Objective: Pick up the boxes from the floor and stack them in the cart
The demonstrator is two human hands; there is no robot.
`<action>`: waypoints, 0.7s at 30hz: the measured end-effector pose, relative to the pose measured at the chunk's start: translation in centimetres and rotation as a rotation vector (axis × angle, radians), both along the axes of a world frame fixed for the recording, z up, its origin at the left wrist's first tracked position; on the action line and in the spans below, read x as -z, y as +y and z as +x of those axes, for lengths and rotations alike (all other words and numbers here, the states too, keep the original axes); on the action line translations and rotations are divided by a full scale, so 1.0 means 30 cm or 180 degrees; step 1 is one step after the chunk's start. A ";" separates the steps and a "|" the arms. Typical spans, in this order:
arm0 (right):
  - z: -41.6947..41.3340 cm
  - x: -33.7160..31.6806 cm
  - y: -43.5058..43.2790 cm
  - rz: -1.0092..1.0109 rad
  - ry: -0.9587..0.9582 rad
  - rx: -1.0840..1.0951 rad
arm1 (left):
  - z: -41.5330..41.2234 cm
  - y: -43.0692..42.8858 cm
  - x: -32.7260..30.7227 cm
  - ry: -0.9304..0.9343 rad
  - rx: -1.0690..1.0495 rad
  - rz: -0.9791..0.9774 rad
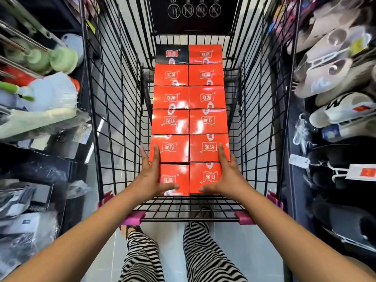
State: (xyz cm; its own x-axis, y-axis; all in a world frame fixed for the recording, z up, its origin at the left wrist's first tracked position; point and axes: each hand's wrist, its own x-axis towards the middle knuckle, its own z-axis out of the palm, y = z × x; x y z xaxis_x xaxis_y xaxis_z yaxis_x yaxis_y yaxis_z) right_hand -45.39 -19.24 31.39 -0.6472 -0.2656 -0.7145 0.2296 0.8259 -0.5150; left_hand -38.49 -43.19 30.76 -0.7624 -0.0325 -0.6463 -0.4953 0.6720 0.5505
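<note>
Several glossy red boxes [188, 110] lie in two neat columns inside the black wire cart [114, 119]; the far left one is black [172, 54]. My left hand [151, 173] presses flat against the left side of the nearest left red box [175, 179], thumb across its front edge. My right hand [225, 174] lies flat on the right side of the nearest right red box [204, 177], thumb along the front edge. Both hands' fingertips reach the second row. Together the hands squeeze the nearest pair from both sides.
The cart has pink corner caps [133, 218] on its near rim and a black panel with round icons [194, 11] at the far end. Shelves of bottles and packets [40, 88] crowd the left; slippers on racks [335, 78] crowd the right. My striped trouser legs [183, 257] stand on grey floor.
</note>
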 end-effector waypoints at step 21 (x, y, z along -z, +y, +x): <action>-0.031 -0.010 0.010 -0.0120 -0.0103 -0.0078 | -0.029 -0.017 0.044 0.0099 0.0019 0.0315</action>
State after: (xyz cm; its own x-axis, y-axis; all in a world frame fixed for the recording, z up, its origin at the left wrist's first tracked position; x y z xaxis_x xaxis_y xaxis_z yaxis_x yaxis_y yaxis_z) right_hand -46.31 -18.93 31.70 -0.6169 -0.3082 -0.7242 0.2266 0.8116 -0.5384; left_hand -39.37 -43.71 29.44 -0.7821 0.0347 -0.6222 -0.4733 0.6165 0.6292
